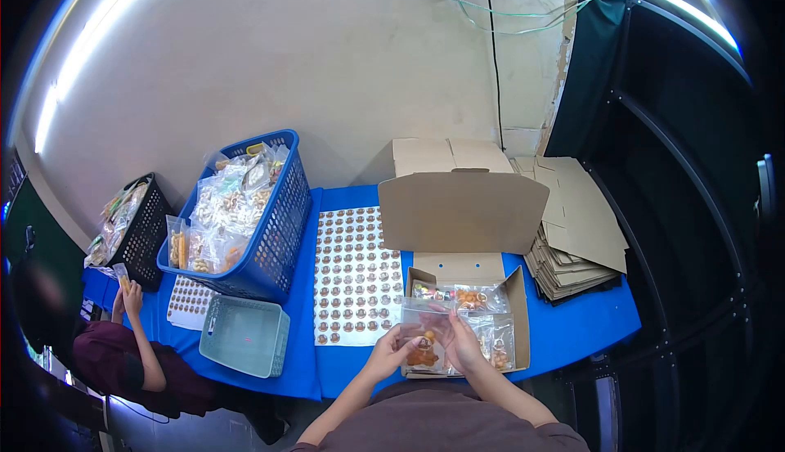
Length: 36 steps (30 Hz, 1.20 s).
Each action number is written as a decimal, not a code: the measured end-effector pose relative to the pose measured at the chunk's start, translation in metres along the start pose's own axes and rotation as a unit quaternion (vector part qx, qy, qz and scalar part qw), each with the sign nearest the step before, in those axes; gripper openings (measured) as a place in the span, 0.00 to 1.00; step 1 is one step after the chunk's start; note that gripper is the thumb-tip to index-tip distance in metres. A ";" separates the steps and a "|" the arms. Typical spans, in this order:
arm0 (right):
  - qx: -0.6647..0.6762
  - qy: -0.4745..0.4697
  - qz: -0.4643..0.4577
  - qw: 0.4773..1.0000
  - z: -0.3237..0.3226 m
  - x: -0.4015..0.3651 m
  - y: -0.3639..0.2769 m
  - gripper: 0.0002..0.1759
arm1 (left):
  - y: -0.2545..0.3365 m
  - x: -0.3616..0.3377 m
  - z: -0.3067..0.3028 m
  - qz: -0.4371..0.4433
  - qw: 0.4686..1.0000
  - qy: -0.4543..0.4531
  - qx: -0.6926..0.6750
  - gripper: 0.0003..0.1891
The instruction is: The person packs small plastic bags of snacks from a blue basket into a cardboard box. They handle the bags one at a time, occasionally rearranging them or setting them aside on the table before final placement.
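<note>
My left hand (388,354) is closed on the lower left side of a clear plastic bag (425,325) with orange-brown snack pieces at its bottom. My right hand (464,349) grips the same bag by its right edge, near the top. Both hands hold it over the front of an open cardboard box (521,314). Inside the box lie several clear snack bags (481,297), some partly hidden by my hands. The box's lid (464,211) stands raised at the back.
A blue basket (282,194) heaped with snack bags, a pale green tray (245,337) and a sticker sheet (352,276) are to the left. Flattened cartons (576,223) are stacked right. A co-worker (123,354) holds a small packet beside a black basket (147,243).
</note>
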State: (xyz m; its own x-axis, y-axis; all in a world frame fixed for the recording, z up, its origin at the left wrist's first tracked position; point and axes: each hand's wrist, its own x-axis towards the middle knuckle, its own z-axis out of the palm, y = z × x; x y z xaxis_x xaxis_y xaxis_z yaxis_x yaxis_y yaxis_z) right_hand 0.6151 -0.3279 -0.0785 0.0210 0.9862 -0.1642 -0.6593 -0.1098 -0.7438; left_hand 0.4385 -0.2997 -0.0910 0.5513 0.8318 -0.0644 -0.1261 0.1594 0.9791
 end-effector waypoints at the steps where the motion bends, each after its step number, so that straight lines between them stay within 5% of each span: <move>1: -0.050 -0.020 -0.004 0.999 0.001 -0.001 0.002 0.22 | -0.004 0.002 -0.003 -0.003 1.000 0.011 -0.015 0.20; 4: -0.200 -0.085 -0.016 0.976 0.006 -0.006 0.004 0.30 | -0.011 0.004 -0.006 -0.015 0.998 0.035 -0.059 0.21; 7: -0.196 -0.097 -0.028 0.975 0.000 -0.003 0.014 0.32 | -0.009 0.003 -0.003 -0.024 0.995 0.043 -0.084 0.21; 15: -0.108 0.037 0.033 0.993 -0.012 0.003 0.019 0.15 | -0.010 -0.002 0.003 -0.027 0.998 0.017 -0.059 0.24; 18: -0.175 0.060 -0.071 0.980 -0.004 -0.001 0.001 0.11 | -0.008 -0.006 0.000 -0.047 0.998 -0.030 -0.035 0.22; 21: -0.219 0.055 -0.064 0.972 -0.010 -0.001 0.001 0.11 | -0.002 -0.003 -0.019 -0.117 0.993 -0.023 -0.010 0.19; 24: -0.223 0.020 -0.057 0.973 -0.005 -0.006 0.006 0.13 | 0.003 -0.001 -0.026 -0.012 1.000 0.004 -0.009 0.17; 29: -0.336 -0.021 0.014 0.942 0.000 -0.008 0.005 0.15 | -0.014 0.002 -0.039 -0.001 0.996 0.057 0.065 0.15; 32: -0.346 -0.066 -0.009 0.936 -0.009 -0.003 0.010 0.16 | -0.010 0.006 -0.040 0.005 0.998 0.050 0.049 0.16; 34: -0.354 -0.047 -0.118 0.927 0.004 -0.007 -0.002 0.17 | -0.001 0.005 -0.032 0.013 0.999 0.046 0.011 0.16; 36: -0.327 -0.021 -0.126 0.936 0.001 -0.004 0.000 0.18 | 0.006 0.006 -0.020 0.054 0.990 0.115 -0.065 0.19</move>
State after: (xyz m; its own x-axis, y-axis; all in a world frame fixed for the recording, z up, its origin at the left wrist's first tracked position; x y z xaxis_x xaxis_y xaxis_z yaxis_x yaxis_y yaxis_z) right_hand 0.6148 -0.3319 -0.0773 0.0755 0.9934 0.0858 -0.0365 0.0888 -0.9954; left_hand 0.4247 -0.2834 -0.0892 0.3275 0.9447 -0.0170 -0.2883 0.1171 0.9504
